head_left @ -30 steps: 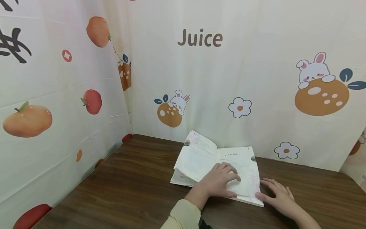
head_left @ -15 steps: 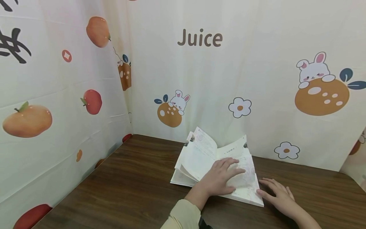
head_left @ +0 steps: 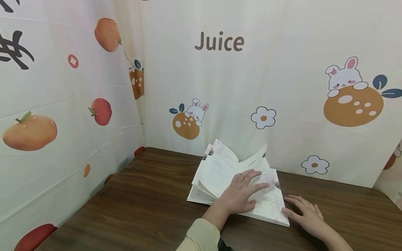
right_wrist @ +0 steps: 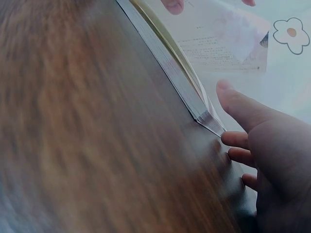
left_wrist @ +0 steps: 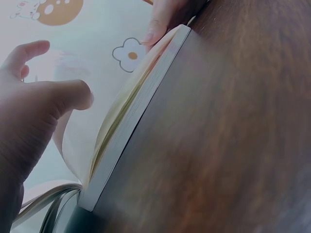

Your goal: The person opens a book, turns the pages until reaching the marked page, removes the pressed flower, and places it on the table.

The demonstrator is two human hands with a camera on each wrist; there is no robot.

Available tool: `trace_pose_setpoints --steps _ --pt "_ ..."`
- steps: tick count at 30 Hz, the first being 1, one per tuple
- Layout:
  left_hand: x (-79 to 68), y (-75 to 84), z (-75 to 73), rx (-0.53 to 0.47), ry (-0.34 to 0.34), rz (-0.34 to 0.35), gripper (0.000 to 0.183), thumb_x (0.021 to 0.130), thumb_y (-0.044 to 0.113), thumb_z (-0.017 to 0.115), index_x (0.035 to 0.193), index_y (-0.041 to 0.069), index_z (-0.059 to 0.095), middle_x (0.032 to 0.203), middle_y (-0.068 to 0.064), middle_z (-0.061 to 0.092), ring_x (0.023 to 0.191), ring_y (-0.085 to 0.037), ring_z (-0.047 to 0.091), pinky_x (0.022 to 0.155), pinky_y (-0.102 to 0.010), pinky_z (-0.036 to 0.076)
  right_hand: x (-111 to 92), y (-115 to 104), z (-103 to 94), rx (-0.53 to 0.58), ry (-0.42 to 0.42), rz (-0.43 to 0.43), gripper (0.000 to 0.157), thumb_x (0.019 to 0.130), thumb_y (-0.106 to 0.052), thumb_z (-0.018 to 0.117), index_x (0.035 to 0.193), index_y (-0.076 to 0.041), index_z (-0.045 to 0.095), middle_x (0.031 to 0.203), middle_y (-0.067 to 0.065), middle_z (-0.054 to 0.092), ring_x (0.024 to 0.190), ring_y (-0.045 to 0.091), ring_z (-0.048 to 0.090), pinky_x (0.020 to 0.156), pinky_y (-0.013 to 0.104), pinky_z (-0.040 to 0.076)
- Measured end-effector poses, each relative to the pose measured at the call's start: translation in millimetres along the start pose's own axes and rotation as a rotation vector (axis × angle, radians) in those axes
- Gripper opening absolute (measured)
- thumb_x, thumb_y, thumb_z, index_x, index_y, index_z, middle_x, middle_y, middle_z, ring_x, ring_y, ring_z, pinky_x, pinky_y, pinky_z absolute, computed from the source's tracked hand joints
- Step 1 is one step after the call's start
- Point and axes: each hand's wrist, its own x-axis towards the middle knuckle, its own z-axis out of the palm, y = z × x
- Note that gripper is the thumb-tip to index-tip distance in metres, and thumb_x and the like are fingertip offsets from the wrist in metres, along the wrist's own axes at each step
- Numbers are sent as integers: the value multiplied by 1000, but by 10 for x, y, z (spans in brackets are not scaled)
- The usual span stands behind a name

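An open book [head_left: 267, 212] lies on the brown wooden table, with small printed text on its white pages. Its lifted right-hand page [head_left: 251, 164] curves up behind my left hand [head_left: 237, 195], whose spread fingers overlap it. Another printed page shows beneath. In the left wrist view the thumb [left_wrist: 73, 94] stands apart from the page block [left_wrist: 138, 116]. My right hand [head_left: 306, 216] rests at the book's lower right corner, thumb toward the edge. From the right wrist, its fingers [right_wrist: 235, 139] are seen at the cover's corner, loosely bent and gripping nothing.
Behind the table [head_left: 125, 209] hangs a pale curtain [head_left: 292, 69] with fruit, rabbit and flower prints, close to the book's far edge. A second curtain [head_left: 72, 87] runs along the left side of the table.
The right-hand page has risen and swung leftward, uncovering the page beneath. My left fingers have spread and shifted slightly up the book. My right hand has barely moved.
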Motion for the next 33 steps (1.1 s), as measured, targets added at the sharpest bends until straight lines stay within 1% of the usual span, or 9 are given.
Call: trace_pose_setpoints --steps 7,11,16,19,21,23,26,29,33 --pt "-19 -55 -54 -21 54 -26 68 75 28 67 138 32 41 148 0 20 137 -17 12 105 -33 22 -2 -20 -1 -5 2 -5 57 88 -43 58 129 -4 51 135 26 39 124 52 22 89 75 2" --pt "-23 -99 -82 -28 86 -31 70 73 24 65 138 29 40 150 -3 14 139 -20 5 109 -37 16 -1 -24 2 2 -1 7 59 87 -46 58 128 -4 51 135 25 39 124 52 22 89 75 2" --pt "-10 -135 -104 32 96 -41 71 74 25 65 139 30 39 152 -3 9 140 -22 -2 110 -44 4 1 -22 1 -3 0 9 60 87 -47 58 128 -4 51 135 25 40 124 52 22 89 74 2" --pt "0 -143 -119 70 91 -48 71 74 26 66 139 32 39 153 -2 10 140 -23 -3 110 -48 2 1 -23 -3 -6 -1 7 59 87 -46 58 128 -4 51 135 26 40 124 52 22 89 75 2" --pt "-1 -145 -122 93 84 -68 69 74 26 66 138 32 42 153 -2 12 141 -24 -1 109 -50 2 1 -23 -2 -7 -4 10 59 87 -46 58 128 -4 51 135 26 40 124 52 21 89 75 2" --pt "-5 -152 -113 120 70 -100 65 75 25 66 136 33 45 152 -1 14 140 -24 1 109 -50 2 3 -20 0 -9 -2 8 59 87 -45 58 128 -3 51 135 26 40 124 52 22 89 75 2" --pt "-19 -163 -93 155 23 -182 57 76 26 63 131 35 50 152 0 16 141 -23 0 109 -50 1 5 -19 3 -8 -4 13 59 87 -46 58 127 -3 52 135 26 40 124 52 22 90 74 2" --pt "-30 -175 -77 154 -51 -289 49 78 27 61 126 36 56 151 1 19 141 -22 -4 108 -52 -2 3 -20 4 -6 -3 11 59 87 -46 58 127 -3 52 135 25 40 124 52 22 90 74 2" --pt "-22 -186 -85 147 -154 -431 40 79 28 60 118 34 62 149 0 26 141 -23 -2 106 -57 -4 -2 -15 5 -2 2 7 58 87 -45 58 127 -3 52 135 25 40 124 52 21 89 74 2"
